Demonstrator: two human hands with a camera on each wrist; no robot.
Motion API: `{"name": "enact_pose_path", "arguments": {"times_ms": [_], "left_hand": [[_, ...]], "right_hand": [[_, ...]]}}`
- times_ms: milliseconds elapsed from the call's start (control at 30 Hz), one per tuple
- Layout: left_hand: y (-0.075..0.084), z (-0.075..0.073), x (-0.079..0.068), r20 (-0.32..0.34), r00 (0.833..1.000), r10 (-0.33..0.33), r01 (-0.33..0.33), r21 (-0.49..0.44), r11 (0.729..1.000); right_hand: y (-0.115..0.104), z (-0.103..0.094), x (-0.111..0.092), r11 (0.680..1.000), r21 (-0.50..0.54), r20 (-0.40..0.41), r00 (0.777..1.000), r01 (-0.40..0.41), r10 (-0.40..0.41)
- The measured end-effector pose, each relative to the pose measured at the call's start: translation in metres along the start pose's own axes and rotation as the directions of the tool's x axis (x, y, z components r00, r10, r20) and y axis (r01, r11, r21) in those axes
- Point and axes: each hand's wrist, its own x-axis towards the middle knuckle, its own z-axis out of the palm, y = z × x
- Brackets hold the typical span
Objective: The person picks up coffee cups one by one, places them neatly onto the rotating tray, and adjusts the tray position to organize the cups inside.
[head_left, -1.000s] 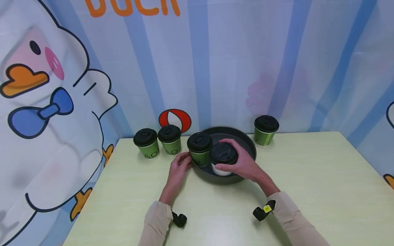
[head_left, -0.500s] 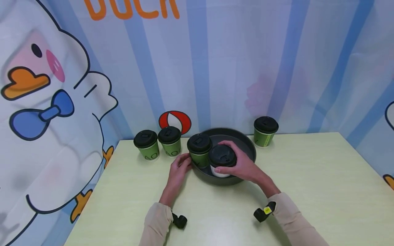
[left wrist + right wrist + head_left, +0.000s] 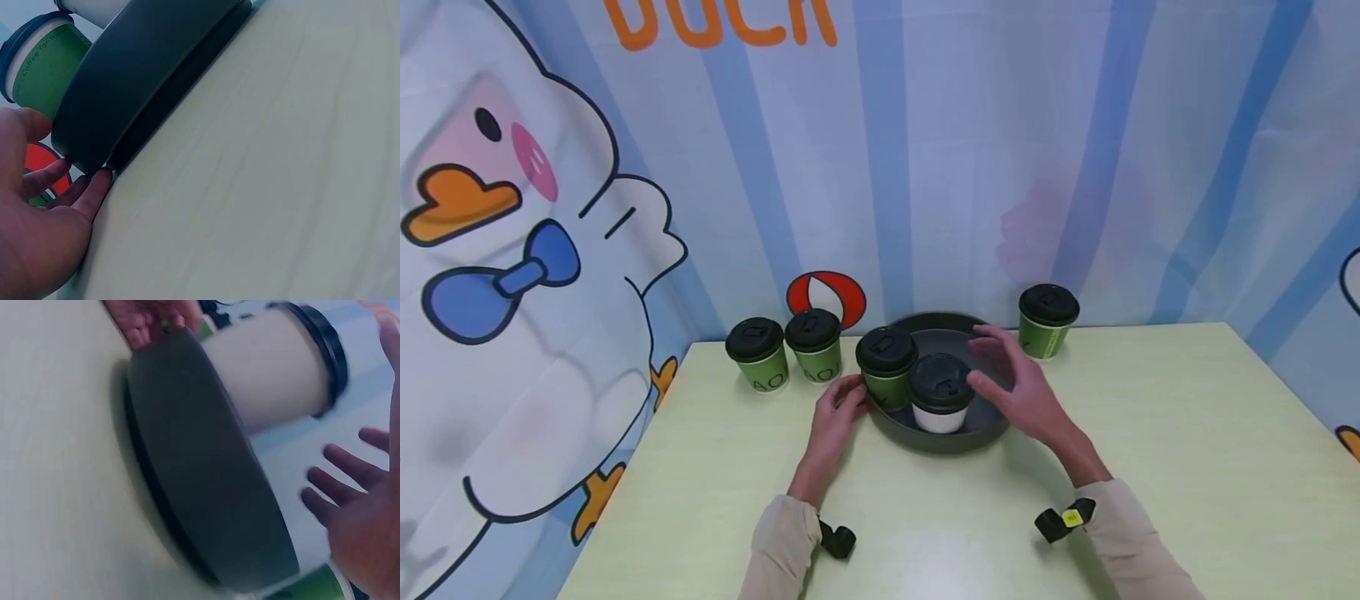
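Striped blue fabric backdrop (image 3: 962, 150), lightly wrinkled and duck-printed, meets the back edge of your pale, faintly streaked surface (image 3: 1210, 450). Round dark gray pan (image 3: 940, 443), shallow matte wall, sits close to that edge; bare surface runs in front of it and well off to your right. White paper cup (image 3: 940, 396) stands upright inside the pan toward its near rim, ribbed-looking black lid on; inner green cup (image 3: 887, 368) stands just left of it, can't tell if touching. Your left hand (image 3: 833, 421) holds the pan's left wall, thumb high, fingertips down at the base. Your right hand (image 3: 1024, 393) hovers at the pan's right side, fingers spread wide, apart from the white cup. Outside the pan: leftmost green cup (image 3: 758, 355), second green cup (image 3: 814, 346) beside it, and far-right green cup (image 3: 1048, 322) near the back edge. All lidded black, tapered.
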Motion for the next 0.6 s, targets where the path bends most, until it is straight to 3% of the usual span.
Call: {"name": "enact_pose_path", "arguments": {"times_ms": [133, 233, 333, 400, 533, 600], "left_hand": [[-0.001, 0.001, 0.0, -0.001, 1.0, 0.013, -0.013, -0.01, 1.0], [-0.002, 0.0, 0.0, -0.004, 1.0, 0.01, -0.01, -0.005, 1.0], [-0.001, 0.0, 0.0, -0.003, 1.0, 0.009, -0.009, -0.005, 1.0], [0.0, 0.0, -0.001, 0.001, 1.0, 0.01, -0.01, -0.002, 1.0], [-0.001, 0.0, -0.001, 0.004, 1.0, 0.008, -0.008, -0.002, 1.0], [-0.002, 0.0, 0.0, 0.005, 1.0, 0.005, -0.005, -0.004, 1.0]], "right_hand": [[0.006, -0.018, -0.004, 0.988, -0.124, -0.227, 0.972, -0.094, 0.064], [0.014, -0.032, -0.008, 0.95, -0.215, -0.283, 0.945, -0.227, 0.162], [0.022, -0.044, -0.013, 0.908, -0.249, -0.23, 0.931, -0.338, 0.283], [0.027, -0.047, -0.016, 0.888, -0.202, -0.169, 0.908, -0.412, 0.383], [0.04, -0.044, -0.019, 0.846, 0.042, -0.024, 0.846, -0.531, 0.532], [0.046, -0.041, -0.019, 0.822, 0.153, 0.021, 0.833, -0.549, 0.552]]}}
